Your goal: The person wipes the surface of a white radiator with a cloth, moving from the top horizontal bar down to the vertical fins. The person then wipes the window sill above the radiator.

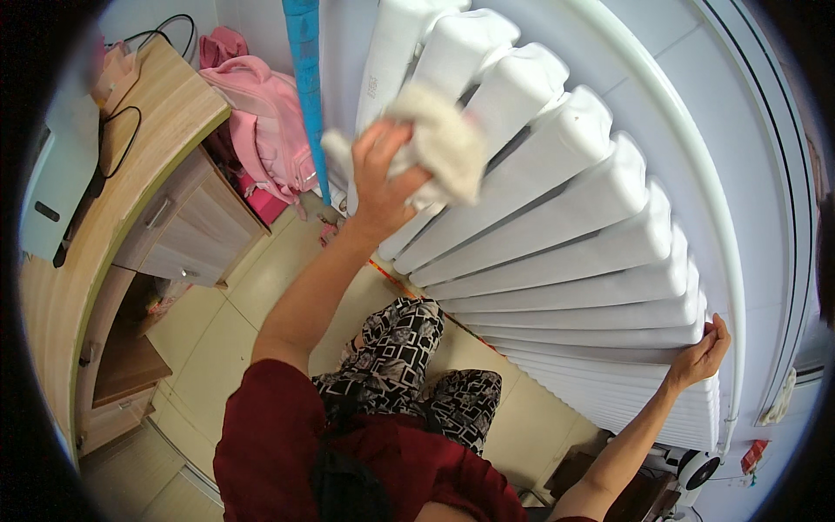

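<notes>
My left hand [385, 173] grips a cream-coloured cloth [450, 147], blurred by motion, over the front of a white column radiator [528, 173]. Part of the cloth hangs out to the left of the hand, and the fingers lie bent over its middle. Far to the right, my right hand [703, 355] rests at the upper end of the radiator's columns, near the white pipe, with nothing seen in it. Its palm side is partly hidden.
A white pipe [708, 169] curves along the wall beyond the radiator. A blue-wrapped pole [305, 85] stands beside a pink backpack [261, 117]. The wooden desk [176, 85] with drawers lines the left side. A white fan-like device [698, 468] sits at lower right.
</notes>
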Available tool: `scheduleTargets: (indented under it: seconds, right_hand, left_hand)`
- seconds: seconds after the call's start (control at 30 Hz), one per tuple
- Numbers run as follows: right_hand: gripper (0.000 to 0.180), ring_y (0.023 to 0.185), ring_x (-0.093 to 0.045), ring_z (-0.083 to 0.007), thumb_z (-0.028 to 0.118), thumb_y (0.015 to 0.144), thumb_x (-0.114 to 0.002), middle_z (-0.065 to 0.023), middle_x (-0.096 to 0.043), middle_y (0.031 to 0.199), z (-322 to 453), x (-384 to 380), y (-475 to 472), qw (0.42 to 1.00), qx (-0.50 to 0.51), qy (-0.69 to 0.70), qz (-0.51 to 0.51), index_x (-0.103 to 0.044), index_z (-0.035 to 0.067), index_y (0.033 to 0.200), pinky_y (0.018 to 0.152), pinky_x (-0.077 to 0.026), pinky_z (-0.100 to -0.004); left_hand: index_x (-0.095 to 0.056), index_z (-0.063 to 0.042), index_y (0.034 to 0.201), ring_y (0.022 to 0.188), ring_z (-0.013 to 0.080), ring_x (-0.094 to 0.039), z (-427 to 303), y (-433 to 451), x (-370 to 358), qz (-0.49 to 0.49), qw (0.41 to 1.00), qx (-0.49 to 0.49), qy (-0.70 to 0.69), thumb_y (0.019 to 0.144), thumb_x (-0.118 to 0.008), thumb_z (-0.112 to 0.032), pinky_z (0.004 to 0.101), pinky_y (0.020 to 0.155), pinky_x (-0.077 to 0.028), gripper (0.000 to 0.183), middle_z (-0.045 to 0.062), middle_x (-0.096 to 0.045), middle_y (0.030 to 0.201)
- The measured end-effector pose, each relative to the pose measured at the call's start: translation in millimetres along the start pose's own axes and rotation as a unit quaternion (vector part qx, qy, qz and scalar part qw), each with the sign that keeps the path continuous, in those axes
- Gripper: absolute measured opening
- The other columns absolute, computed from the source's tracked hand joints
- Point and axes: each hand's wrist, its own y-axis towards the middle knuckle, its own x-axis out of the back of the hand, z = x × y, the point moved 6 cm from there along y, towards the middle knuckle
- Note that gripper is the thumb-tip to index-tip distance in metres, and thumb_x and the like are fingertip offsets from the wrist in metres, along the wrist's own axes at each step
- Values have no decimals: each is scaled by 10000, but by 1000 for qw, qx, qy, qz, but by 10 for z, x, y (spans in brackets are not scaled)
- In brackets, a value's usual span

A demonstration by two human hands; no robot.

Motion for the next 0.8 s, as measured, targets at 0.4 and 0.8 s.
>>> scheduleTargets:
  seconds: [0.4, 0.8]
  right_hand:
    - [225, 759, -541, -151, -25, 911, -417, -67, -592, 897, -73, -4, 20, 1000, 15, -8, 17, -615, -10, 1017, 718, -456, -260]
    - [251, 781, -553, -154, 32, 941, -400, -77, -611, 920, -180, 73, 13, 1000, -1, -11, 6, -622, 5, 1055, 727, -464, -269]
  left_hand:
    - [-597, -82, 1116, 1210, 398, -400, 507, -1243, 291, 155, 947, 282, -12, 684, -581, -24, 459, 1033, -291, 436, 224, -406, 1335]
    - [-603, -57, 1034, 1195, 411, -388, 639, -1227, 69, 50, 978, 200, 29, 638, -601, -7, 448, 1007, -312, 399, 230, -407, 1298]
